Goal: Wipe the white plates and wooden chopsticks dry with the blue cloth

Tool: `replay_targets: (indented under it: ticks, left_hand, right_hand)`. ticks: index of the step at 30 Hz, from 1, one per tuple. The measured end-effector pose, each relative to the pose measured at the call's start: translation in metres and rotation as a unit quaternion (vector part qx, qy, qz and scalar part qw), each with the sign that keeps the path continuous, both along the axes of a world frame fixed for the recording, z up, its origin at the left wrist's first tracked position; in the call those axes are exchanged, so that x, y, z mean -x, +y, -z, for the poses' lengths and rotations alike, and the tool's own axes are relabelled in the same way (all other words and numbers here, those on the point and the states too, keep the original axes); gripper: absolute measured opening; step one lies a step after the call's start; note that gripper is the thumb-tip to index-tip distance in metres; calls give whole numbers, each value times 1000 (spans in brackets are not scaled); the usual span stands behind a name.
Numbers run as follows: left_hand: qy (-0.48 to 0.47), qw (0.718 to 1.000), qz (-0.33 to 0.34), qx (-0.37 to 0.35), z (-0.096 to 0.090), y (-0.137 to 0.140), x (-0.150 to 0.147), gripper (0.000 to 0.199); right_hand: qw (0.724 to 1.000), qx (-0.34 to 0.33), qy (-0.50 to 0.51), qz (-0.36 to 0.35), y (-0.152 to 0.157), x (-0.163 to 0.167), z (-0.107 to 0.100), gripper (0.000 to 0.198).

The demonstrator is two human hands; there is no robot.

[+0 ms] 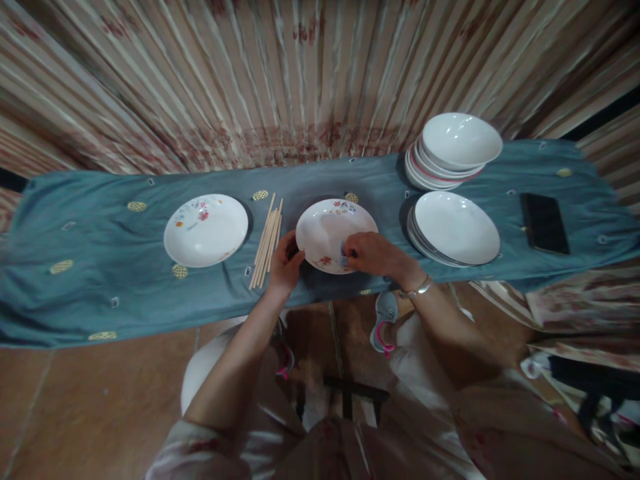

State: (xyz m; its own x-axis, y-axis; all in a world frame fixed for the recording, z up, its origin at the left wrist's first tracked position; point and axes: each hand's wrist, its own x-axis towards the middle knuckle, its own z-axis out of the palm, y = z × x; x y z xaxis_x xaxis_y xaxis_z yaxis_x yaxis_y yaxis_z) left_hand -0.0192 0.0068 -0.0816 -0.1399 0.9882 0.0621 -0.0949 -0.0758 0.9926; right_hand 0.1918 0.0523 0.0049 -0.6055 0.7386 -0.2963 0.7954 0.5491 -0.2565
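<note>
A white plate [327, 230] with flower prints near its rim stands in front of me. My left hand [287, 262] grips its left edge, thumb on the rim and fingers curled at the side. Over the plate's right side, my right hand [369, 253] is closed, with a small pale blue wad [345, 249] showing at its fingertips against the plate. Whether the wad is cloth or paper I cannot tell. Left of my left hand lies a bundle of wooden chopsticks [267, 245].
Another flowered plate [207, 233] sits on the left of the blue-green tablecloth [80, 267]. At right are a stack of plates [457, 227], stacked bowls [460, 141] behind it, and a black phone-like object [545, 223]. A striped curtain [300, 80] hangs along the far edge.
</note>
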Motion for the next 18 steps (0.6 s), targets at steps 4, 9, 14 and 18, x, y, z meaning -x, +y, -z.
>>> replay_targets:
  ticks: [4,9,14,18]
  left_hand:
    - [0,1000,3,0,-1,0,0,44]
    - [-5,1000,1,-2,-1,1,-1,45]
    - [3,1000,-2,3,-2,1,-2,45]
    - [5,1000,-2,5,-4,-1,-3,44]
  right_hand:
    - [995,-83,-56,25,-1,-3,4,22]
    - [985,-166,-15,54,3,-10,17,23]
    - [974,-205,61,77,11,-14,28,34]
    - [973,-204,72,74,20,-11,31,40]
